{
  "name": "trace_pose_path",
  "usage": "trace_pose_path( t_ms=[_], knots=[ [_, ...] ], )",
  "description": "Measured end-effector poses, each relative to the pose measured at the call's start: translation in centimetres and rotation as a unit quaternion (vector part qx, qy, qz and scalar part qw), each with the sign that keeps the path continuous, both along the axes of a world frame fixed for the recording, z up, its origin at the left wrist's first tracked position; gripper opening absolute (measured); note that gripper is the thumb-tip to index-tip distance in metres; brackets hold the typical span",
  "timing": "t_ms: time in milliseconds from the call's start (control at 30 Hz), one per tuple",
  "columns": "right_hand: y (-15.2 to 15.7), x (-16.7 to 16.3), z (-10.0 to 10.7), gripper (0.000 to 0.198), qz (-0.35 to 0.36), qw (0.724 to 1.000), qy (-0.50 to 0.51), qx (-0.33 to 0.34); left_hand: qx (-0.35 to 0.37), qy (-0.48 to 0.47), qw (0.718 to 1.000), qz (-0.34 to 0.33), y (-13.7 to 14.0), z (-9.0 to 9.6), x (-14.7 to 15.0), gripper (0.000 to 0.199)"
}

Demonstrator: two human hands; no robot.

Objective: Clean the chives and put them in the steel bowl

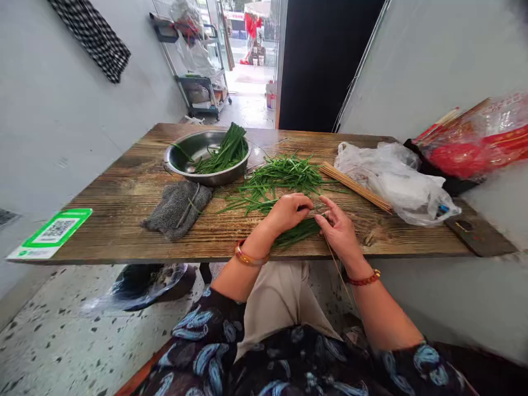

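Observation:
My right hand [340,228] pinches a thin bamboo skewer [335,261], which slants down past the table edge toward my lap. Close beside it, my left hand [291,212] has its fingers curled together near the skewer's upper end; what is between them is too small to make out. Under and between both hands lies a bunch of green chives [299,232]. Just beyond is a loose heap of cut chives [284,175]. A bundle of bamboo skewers [358,188] rests on the table to the right of the heap.
On the wooden table [132,170] stand a steel bowl [214,179] with more chives and a grey mesh cloth [177,212]. Plastic bags [391,176] lie at right, beside a dark board [480,231]. A QR-code card [53,234] sits at left, above a lined bin [165,286].

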State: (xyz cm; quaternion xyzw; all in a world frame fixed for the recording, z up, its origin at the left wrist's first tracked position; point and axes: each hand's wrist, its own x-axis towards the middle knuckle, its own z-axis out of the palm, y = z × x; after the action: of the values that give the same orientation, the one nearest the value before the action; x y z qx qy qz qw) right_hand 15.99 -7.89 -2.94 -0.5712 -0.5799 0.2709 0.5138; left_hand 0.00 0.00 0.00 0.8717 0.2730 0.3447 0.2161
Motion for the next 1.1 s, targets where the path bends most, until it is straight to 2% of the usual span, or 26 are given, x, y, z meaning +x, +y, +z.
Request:
trace_pose_path(
  t_ms=[333,400,533,600,767,933,1100],
  knots=[
    [0.2,0.2,-0.3,0.050,0.007,0.999,0.047,-0.005,-0.049,0.014,0.995,-0.083,-0.3,0.5,0.2,0.019],
    [0.2,0.2,-0.4,0.045,0.010,0.998,0.055,-0.009,-0.064,-0.013,0.997,-0.044,-0.2,0.5,0.1,0.019],
    [0.2,0.2,-0.4,0.035,-0.001,0.999,0.045,-0.010,-0.081,-0.071,0.987,0.117,0.5,0.3,-0.2,0.019],
    [0.1,0.2,-0.4,0.034,0.000,0.999,0.039,-0.015,-0.064,-0.063,0.984,0.152,0.7,0.2,-0.4,0.017],
    [0.2,0.2,-0.5,0.034,0.001,0.999,0.027,-0.019,-0.025,0.048,0.987,0.150,0.7,0.1,-0.9,0.010],
    [0.2,0.2,-0.5,0.033,0.006,1.000,0.020,-0.019,0.017,0.166,0.974,0.151,0.7,-0.1,-1.2,0.008],
    [0.1,0.2,-0.4,0.032,0.009,1.000,0.017,-0.018,0.021,0.215,0.964,0.153,0.6,-0.1,-1.1,0.014]
  ],
)
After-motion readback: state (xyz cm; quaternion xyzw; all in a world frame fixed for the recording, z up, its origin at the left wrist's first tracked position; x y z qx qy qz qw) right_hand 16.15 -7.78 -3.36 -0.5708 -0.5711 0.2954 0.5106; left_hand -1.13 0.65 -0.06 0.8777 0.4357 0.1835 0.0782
